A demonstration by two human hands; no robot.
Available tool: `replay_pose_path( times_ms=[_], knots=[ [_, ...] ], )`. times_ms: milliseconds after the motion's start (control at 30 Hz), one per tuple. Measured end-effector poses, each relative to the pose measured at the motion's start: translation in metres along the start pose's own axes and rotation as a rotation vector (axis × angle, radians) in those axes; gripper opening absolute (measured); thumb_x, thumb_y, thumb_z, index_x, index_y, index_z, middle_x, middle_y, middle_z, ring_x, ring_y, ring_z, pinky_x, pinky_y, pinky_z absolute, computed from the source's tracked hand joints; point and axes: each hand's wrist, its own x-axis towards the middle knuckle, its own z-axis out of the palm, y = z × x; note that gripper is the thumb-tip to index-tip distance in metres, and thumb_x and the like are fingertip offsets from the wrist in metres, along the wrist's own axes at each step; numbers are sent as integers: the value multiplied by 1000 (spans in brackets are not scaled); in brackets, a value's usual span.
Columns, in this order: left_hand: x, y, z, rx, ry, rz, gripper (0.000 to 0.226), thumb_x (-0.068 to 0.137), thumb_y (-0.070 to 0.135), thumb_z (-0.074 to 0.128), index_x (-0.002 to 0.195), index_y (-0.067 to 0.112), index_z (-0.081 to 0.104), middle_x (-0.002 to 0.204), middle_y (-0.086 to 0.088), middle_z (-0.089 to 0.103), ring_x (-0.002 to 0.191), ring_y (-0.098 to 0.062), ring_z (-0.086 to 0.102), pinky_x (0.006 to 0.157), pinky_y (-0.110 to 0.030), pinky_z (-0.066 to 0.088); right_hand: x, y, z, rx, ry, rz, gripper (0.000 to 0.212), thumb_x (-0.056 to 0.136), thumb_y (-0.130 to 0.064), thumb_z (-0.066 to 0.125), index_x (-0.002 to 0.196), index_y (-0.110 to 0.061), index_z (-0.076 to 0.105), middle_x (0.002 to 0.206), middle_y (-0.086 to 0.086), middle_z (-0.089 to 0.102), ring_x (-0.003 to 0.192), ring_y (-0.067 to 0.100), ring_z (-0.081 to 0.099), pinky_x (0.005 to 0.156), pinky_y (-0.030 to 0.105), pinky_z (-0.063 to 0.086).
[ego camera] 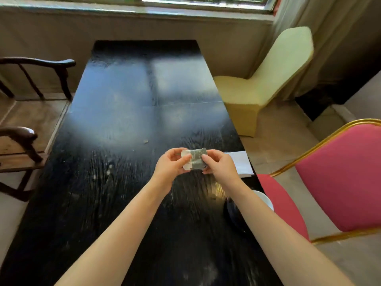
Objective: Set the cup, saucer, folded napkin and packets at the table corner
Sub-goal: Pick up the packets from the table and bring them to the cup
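Both bare forearms reach over the long black wooden bench (pixel 123 120); left hand (pixel 171 166) and right hand (pixel 220 167) pinch small grey-and-white paper packets (pixel 194 161) above it, beside the folded white napkin (pixel 240 163) at its right edge.

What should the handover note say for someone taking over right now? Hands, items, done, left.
Left hand and right hand: both pinch the packets, held above the table.
Folded napkin: already lying flat at the table's right edge.
Saucer: white rim shows at the right edge, mostly behind the right forearm. Cup: hidden, cannot tell.
Left: set the packets down by the napkin; check the cup.
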Motion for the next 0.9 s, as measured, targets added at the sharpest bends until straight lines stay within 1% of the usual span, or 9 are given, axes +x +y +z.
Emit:
replay_pose_path(
  times_ms=[133, 200, 400, 500, 600, 700, 767, 833, 900],
  knots=[
    [-48, -6, 60, 18, -92, 53, 27, 84, 12, 65, 110, 7, 61, 94, -5, 67, 82, -16, 66, 66, -23, 59, -46, 14, -62, 66, 68, -4, 9, 90, -8, 58, 96, -8, 64, 81, 5, 65, 63, 9, 63, 50, 16, 51],
    [-71, -19, 88, 13, -98, 53, 26, 84, 11, 66, 109, 4, 61, 90, -4, 67, 77, -15, 66, 61, -20, 58, -72, 24, -91, 93, 88, 15, 11, 89, -7, 60, 98, -2, 65, 76, 4, 65, 54, 7, 62, 48, 16, 51],
    [-125, -95, 156, 89, -68, -69, 24, 84, 14, 67, 107, 10, 62, 95, -5, 68, 80, -14, 67, 57, -20, 57, -139, 86, -156, 1, 135, 150, 18, 88, -6, 61, 101, 5, 64, 79, 7, 64, 66, 16, 60, 54, 21, 52],
    [-145, -142, 175, 168, -83, -139, 29, 83, 11, 67, 111, 9, 61, 96, -3, 68, 84, -14, 67, 65, -25, 58, -160, 135, -172, -102, 155, 238, 9, 87, -8, 62, 93, -3, 66, 84, 12, 65, 73, 23, 60, 58, 27, 50],
    [-155, -184, 188, 291, -51, -186, 41, 79, 6, 69, 118, 10, 58, 106, -6, 66, 89, -16, 66, 77, -31, 58, -171, 182, -178, -185, 154, 302, 5, 86, -10, 62, 89, -8, 66, 87, 10, 66, 79, 25, 63, 60, 31, 52],
    [-160, -210, 197, 469, -15, -171, 52, 76, 9, 72, 125, 10, 54, 113, -7, 64, 94, -18, 65, 83, -30, 55, -175, 213, -180, -305, 170, 321, 9, 85, -15, 64, 90, -10, 68, 86, 5, 67, 85, 24, 65, 74, 40, 57],
    [-160, -220, 203, 554, 7, -153, 55, 75, 10, 73, 126, 9, 54, 115, -8, 62, 91, -15, 65, 76, -22, 51, -177, 224, -181, -377, 187, 310, 10, 85, -17, 63, 90, -10, 68, 84, 3, 65, 83, 22, 62, 74, 36, 53],
    [-160, -226, 207, 619, 3, -128, 58, 75, 11, 74, 129, 9, 51, 118, -8, 58, 79, -5, 62, 65, -12, 45, -178, 229, -181, -477, 189, 273, 14, 87, -19, 62, 94, -8, 68, 88, 3, 63, 82, 18, 56, 69, 27, 43],
    [-160, -231, 209, 684, -17, -97, 62, 76, 11, 73, 132, 10, 47, 119, -8, 55, 72, -2, 58, 57, -10, 43, -177, 232, -181, -542, 185, 218, 16, 88, -19, 61, 98, -8, 66, 93, 4, 60, 82, 16, 53, 69, 25, 38]
  ],
)
